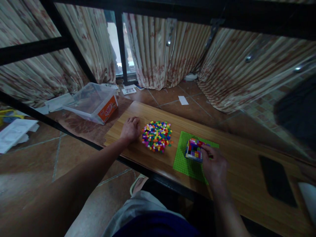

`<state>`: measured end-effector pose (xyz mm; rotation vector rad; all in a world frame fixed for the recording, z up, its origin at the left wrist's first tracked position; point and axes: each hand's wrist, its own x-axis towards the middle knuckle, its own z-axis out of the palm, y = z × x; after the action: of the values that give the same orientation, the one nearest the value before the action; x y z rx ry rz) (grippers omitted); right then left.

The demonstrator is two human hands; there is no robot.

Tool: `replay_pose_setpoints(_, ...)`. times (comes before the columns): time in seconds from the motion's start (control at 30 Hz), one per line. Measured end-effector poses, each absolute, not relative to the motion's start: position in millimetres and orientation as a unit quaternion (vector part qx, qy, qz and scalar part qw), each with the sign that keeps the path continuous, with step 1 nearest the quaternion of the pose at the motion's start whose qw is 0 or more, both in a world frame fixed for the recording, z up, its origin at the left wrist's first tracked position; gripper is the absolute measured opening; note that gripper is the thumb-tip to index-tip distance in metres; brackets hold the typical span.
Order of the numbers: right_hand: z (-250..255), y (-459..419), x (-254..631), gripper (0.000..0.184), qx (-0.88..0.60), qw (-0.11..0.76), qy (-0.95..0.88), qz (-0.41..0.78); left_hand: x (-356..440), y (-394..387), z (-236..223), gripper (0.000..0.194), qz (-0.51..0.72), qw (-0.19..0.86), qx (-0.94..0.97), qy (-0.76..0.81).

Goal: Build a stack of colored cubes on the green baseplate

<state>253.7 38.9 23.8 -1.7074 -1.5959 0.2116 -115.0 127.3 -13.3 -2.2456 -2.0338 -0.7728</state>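
My left hand [131,128] rests on the wooden tabletop with its fingers curled in, just left of a pile of small, many-coloured building bricks [157,136]; nothing shows in it. On a green studded baseplate [181,158] stands a low, box-like structure of bricks [194,150] in mixed colours, with a dark opening in its middle. My right hand [215,163] reaches over the baseplate from the right. Its thumb and fingers are pinched together at the structure's right edge. What lies between these fingertips, if anything, is too small to make out.
A dark flat rectangular object [277,180] lies on the right part of the wooden table [237,168]. Beyond the table's left end, a clear plastic bin [86,103] with an orange label stands on the floor. Dark metal bars [81,64] cross the view before the curtains.
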Motion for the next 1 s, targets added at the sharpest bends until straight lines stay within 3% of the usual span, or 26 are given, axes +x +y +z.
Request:
replay_pose_setpoints(0.67,31.0,38.4,250.1,0.040,-0.712,0.380,-0.588,0.060,-113.5,125.7,-10.4,0.027,-0.262,-0.007,-0.715,-0.648)
replay_pose_setpoints(0.83,28.2,48.4,252.2,0.050,-0.706,0.393,-0.589,-0.008,-113.4,125.7,-10.5,0.026,-0.259,-0.002,-0.715,-0.650)
replay_pose_setpoints(1.0,16.1,56.8,247.3,0.056,-0.711,0.398,-0.579,0.038,-113.5,125.7,-10.2,0.026,-0.256,-0.004,-0.716,-0.649)
